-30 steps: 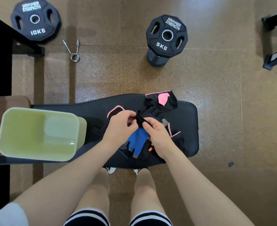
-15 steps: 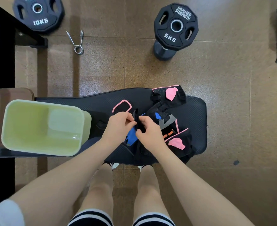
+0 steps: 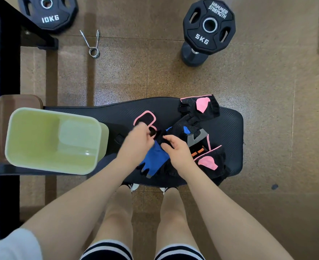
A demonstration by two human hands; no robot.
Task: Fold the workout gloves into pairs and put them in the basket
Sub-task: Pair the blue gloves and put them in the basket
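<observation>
A blue and black workout glove (image 3: 155, 160) hangs over the black bench pad (image 3: 230, 128). My left hand (image 3: 138, 143) and my right hand (image 3: 177, 152) both pinch its black wrist strap at the top. A black glove with a pink patch (image 3: 202, 106) lies at the far right of the pad. Another black and pink glove (image 3: 209, 162) lies at the near right. A pink-edged black glove (image 3: 144, 118) shows just behind my left hand. A further blue and grey glove (image 3: 190, 132) sits in the pile. The pale green basket (image 3: 47, 139) stands to the left, with nothing in it.
A 5 kg dumbbell (image 3: 207, 29) stands on the brown floor beyond the bench. A 10 kg plate (image 3: 49, 12) and a spring collar clip (image 3: 93, 44) lie at the far left. A black rack frame (image 3: 6, 59) runs along the left edge. My legs are under the bench's near edge.
My hands moved slightly closer together on the strap of the blue glove, and the glove hangs lower and more unfolded. The camera tilted a little, shifting the scene down and right.
</observation>
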